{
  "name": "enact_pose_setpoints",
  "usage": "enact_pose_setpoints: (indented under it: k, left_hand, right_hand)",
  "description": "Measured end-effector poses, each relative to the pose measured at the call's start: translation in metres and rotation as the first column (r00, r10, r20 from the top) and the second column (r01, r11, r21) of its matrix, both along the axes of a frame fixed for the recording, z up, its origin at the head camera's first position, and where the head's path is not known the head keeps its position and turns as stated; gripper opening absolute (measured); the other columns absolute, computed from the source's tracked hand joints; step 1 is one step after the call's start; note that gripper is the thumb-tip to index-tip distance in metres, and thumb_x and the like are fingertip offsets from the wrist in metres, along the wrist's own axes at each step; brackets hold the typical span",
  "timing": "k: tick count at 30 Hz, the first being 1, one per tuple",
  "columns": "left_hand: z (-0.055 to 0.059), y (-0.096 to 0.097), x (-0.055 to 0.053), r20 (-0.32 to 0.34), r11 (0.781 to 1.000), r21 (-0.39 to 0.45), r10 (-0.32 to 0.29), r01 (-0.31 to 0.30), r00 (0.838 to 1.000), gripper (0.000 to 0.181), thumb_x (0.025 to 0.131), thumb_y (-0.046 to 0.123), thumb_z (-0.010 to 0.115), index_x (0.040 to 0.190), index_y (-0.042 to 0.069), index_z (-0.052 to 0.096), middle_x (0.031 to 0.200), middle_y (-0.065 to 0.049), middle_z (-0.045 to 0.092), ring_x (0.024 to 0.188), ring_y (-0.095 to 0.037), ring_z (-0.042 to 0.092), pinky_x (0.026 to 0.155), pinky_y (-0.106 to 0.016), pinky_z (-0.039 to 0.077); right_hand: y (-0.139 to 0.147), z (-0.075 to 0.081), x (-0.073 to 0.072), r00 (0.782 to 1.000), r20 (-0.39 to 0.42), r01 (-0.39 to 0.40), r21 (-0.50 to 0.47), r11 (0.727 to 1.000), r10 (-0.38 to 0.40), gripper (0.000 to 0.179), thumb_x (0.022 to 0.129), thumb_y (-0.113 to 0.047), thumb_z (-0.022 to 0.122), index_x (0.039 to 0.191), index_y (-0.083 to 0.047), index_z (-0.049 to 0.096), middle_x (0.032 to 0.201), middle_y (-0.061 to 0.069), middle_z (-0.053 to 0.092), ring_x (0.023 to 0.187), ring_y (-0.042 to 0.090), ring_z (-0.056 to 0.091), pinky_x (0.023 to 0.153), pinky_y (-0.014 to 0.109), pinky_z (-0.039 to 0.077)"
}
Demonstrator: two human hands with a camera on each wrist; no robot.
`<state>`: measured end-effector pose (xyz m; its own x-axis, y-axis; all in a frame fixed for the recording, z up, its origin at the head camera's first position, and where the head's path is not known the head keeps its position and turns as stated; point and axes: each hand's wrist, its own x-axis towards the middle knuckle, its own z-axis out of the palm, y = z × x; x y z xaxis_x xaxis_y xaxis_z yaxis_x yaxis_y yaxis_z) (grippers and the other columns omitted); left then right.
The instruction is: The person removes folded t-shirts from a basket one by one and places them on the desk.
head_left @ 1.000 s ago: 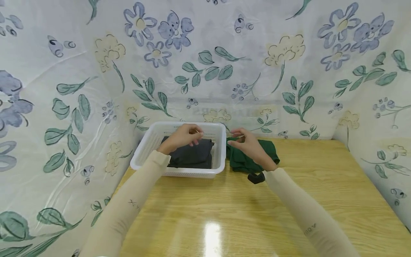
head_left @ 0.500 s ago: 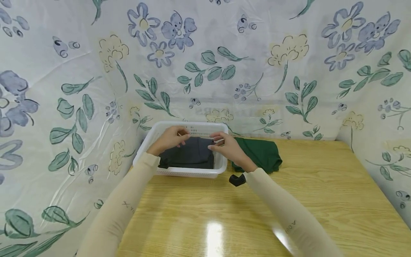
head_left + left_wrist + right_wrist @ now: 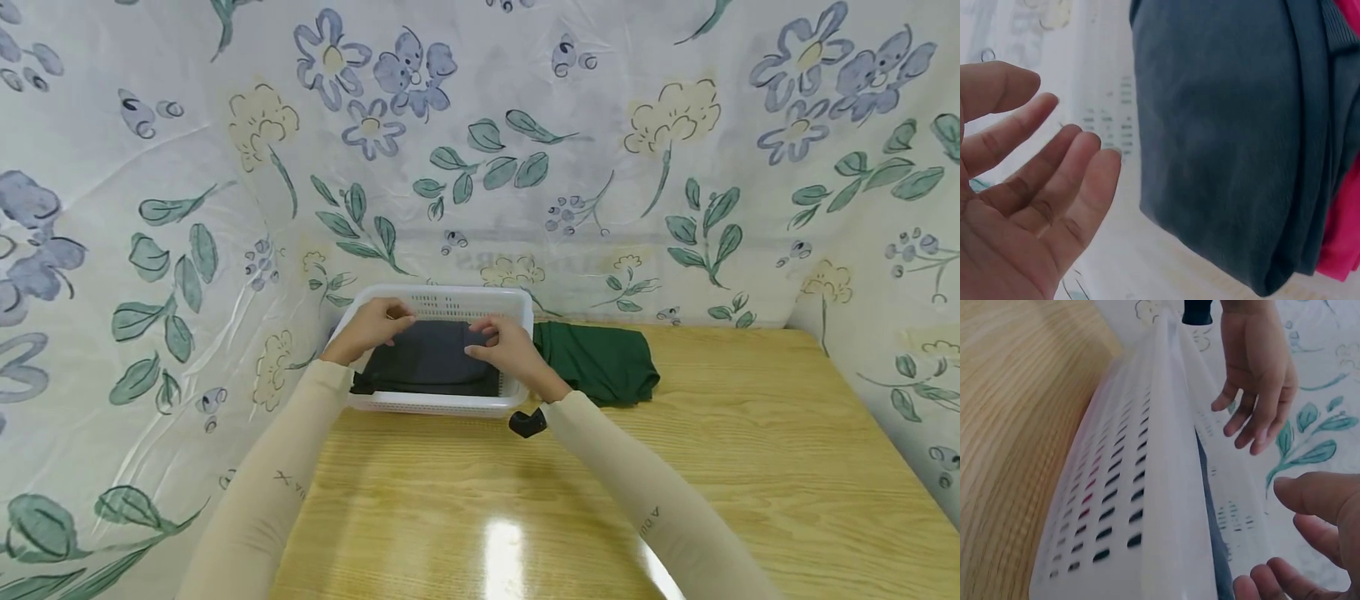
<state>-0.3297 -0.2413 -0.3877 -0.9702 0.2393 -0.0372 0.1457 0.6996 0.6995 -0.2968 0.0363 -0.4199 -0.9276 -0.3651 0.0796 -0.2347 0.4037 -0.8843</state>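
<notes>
A white plastic basket (image 3: 450,403) stands at the back left of the table, a folded dark grey garment (image 3: 431,354) lying inside. Above its left part hovers my left hand (image 3: 371,325), fingers loosely bent and holding nothing. My right hand (image 3: 510,346) is over the basket's right part, also holding nothing, its thumb apart from the fingers. In the left wrist view the garment (image 3: 1216,125) lies in a neat fold, apart from my fingertips, with bright pink cloth (image 3: 1341,228) showing beneath it. The right wrist view shows both hands beyond the slotted basket wall (image 3: 1110,487).
A crumpled dark green cloth (image 3: 600,362) lies on the wooden table (image 3: 720,450), just right of the basket. Flower-patterned white sheeting (image 3: 585,183) rises behind and on both sides. Black wrist mounts (image 3: 527,423) sit at the sleeve ends.
Both hands have moved left; my right hand went from over the green cloth to over the basket. The green cloth appears more spread out and less covered. The basket's contents look unchanged.
</notes>
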Motion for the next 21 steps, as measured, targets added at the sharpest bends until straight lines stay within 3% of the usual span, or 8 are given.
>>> enact_pose_setpoints:
  k: [4,11,16,21]
  left_hand:
    - [-0.003,-0.009,-0.001,0.024,0.999,-0.021,0.026,-0.026,0.999,0.036,0.108,0.021,0.055,0.13,-0.007,0.06,0.133,-0.027,0.06,0.117,-0.041,0.059,0.083,-0.045,0.058]
    - [-0.009,-0.014,-0.004,0.08,0.997,-0.058,0.055,-0.051,0.995,0.029,0.107,0.017,0.054,0.123,-0.006,0.062,0.138,-0.03,0.055,0.123,-0.043,0.055,0.094,-0.053,0.051]
    - [-0.011,-0.016,-0.003,0.112,0.993,-0.103,0.068,-0.056,0.991,0.03,0.107,0.017,0.054,0.124,-0.007,0.062,0.14,-0.03,0.052,0.126,-0.045,0.051,0.101,-0.057,0.044]
    - [-0.011,-0.017,-0.003,0.159,0.99,-0.126,0.089,-0.069,0.983,0.034,0.108,0.018,0.052,0.129,-0.007,0.059,0.138,-0.029,0.052,0.113,-0.04,0.053,0.092,-0.052,0.049]
  right_hand:
    - [-0.009,-0.003,-0.002,0.999,0.012,0.049,0.004,0.999,-0.049,0.035,0.095,-0.02,0.076,0.127,-0.008,0.067,0.133,0.013,0.059,0.111,0.029,0.059,0.086,0.042,0.054]
    - [-0.019,-0.01,-0.007,0.994,0.018,0.108,0.052,0.993,-0.109,0.031,0.094,-0.018,0.078,0.121,-0.006,0.07,0.142,0.014,0.059,0.134,0.032,0.052,0.106,0.049,0.046]
    - [-0.024,-0.008,-0.006,0.987,0.046,0.149,0.077,0.986,-0.153,0.031,0.094,-0.018,0.077,0.12,-0.004,0.069,0.139,0.015,0.058,0.128,0.031,0.054,0.1,0.046,0.049]
    - [-0.027,-0.007,-0.007,0.973,0.115,0.19,0.094,0.977,-0.2,0.038,0.095,-0.019,0.075,0.127,-0.003,0.063,0.14,0.018,0.053,0.128,0.034,0.051,0.101,0.047,0.047]
